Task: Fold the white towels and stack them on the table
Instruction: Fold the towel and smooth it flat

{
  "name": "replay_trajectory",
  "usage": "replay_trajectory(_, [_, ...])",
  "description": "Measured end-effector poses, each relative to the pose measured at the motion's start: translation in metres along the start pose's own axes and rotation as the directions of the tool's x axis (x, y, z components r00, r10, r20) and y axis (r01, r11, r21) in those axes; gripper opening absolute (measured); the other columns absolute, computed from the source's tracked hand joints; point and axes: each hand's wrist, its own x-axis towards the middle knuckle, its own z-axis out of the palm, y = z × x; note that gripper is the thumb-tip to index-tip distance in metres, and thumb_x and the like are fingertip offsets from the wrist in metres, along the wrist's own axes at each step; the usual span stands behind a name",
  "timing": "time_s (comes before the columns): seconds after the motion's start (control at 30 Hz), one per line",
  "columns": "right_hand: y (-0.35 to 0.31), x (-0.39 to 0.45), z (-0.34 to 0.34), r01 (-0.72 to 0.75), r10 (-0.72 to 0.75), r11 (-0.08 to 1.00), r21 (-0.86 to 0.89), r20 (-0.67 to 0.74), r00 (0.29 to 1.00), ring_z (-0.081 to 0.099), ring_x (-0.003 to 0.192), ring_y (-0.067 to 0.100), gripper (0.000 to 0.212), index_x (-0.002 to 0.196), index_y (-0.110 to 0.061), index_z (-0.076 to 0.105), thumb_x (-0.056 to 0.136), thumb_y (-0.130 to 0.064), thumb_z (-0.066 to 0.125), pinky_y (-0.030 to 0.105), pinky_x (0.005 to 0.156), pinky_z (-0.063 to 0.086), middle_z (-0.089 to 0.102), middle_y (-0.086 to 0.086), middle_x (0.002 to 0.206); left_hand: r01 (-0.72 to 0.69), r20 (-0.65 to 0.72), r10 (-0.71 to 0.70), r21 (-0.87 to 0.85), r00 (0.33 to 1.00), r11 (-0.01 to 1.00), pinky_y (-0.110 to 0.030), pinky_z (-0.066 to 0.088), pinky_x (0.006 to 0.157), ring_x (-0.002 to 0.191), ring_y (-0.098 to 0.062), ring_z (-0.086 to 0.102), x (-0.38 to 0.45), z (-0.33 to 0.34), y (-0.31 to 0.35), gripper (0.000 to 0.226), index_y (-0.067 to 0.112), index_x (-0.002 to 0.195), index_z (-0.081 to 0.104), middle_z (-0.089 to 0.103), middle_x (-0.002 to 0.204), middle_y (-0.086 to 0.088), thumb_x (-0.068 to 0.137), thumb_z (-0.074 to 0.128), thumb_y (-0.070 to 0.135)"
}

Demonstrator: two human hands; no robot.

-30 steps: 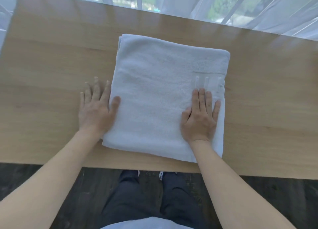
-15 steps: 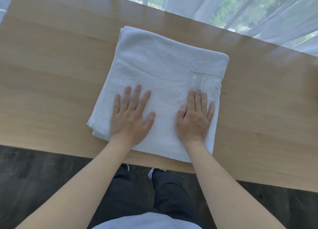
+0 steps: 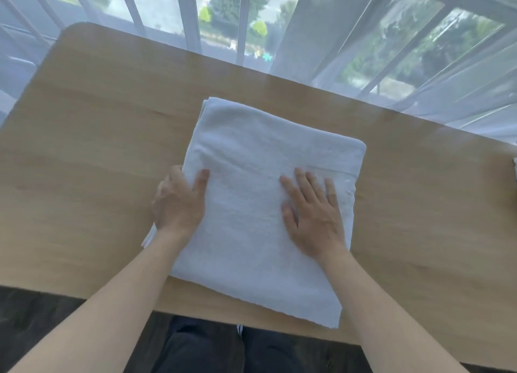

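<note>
On the table (image 3: pixel 98 154), left hand (image 3: pixel 179 204) grips the towel (image 3: pixel 265 204) edge; right hand (image 3: pixel 313 216) presses flat.

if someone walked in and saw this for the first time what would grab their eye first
The folded white towel in the middle of the wooden table stands out first, its near corner reaching the table's front edge. Next come the two bare hands on it: the right hand lies flat on top, while the left hand holds the towel's left edge, thumb on top and fingers tucked underneath. Behind the table, a sheer curtain veils a bright window.
</note>
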Motion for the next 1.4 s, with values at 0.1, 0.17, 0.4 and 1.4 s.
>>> replay_trajectory(0.1, [-0.002,-0.001,0.005,-0.081,0.081,0.997,-0.003,-0.011,0.997,0.022,0.153,0.022,0.058,0.156,-0.03,0.033,0.1,-0.043,0.034,0.053,0.124,0.009,0.026,0.003,0.165,-0.108,0.005,0.109,-0.006,0.994,0.994,-0.038,0.035,0.073,0.096,-0.034,0.059,0.02,0.004,0.003,0.053,0.014,0.109,0.051,0.056,0.096,-0.002,0.096,0.041,0.064])
replay_trajectory(0.17, [-0.009,-0.002,0.009,-0.156,0.156,0.988,-0.01,-0.032,0.987,0.022,0.153,0.023,0.06,0.157,-0.028,0.032,0.099,-0.044,0.033,0.052,0.124,0.009,0.027,0.004,0.165,-0.205,0.017,0.205,-0.008,0.979,0.979,-0.038,0.035,0.072,0.092,-0.033,0.058,0.039,0.006,0.012,0.05,0.014,0.104,0.05,0.05,0.092,0.002,0.097,0.042,0.062])
replay_trajectory(0.4, [-0.068,-0.004,0.021,-0.503,0.502,0.864,-0.011,-0.042,0.864,0.005,0.155,0.03,0.073,0.161,-0.018,0.013,0.096,-0.047,0.029,0.05,0.125,0.002,0.01,0.014,0.168,-0.603,0.134,0.589,0.126,0.797,0.788,-0.038,0.034,0.068,0.094,-0.036,0.061,0.122,0.018,0.059,0.05,0.014,0.101,0.051,0.064,0.099,-0.011,0.096,0.042,0.062])
replay_trajectory(1.4, [-0.033,-0.017,0.016,-0.567,0.539,0.812,0.14,0.195,0.819,-0.036,0.146,0.014,0.07,0.154,-0.041,-0.023,0.098,-0.065,0.009,0.055,0.115,-0.025,-0.032,-0.008,0.162,-0.99,0.687,0.713,0.081,0.141,0.118,-0.059,0.003,0.123,0.155,-0.028,-0.003,-0.004,-0.018,-0.014,0.108,0.035,0.16,0.003,-0.001,0.169,0.001,0.073,0.06,0.064])
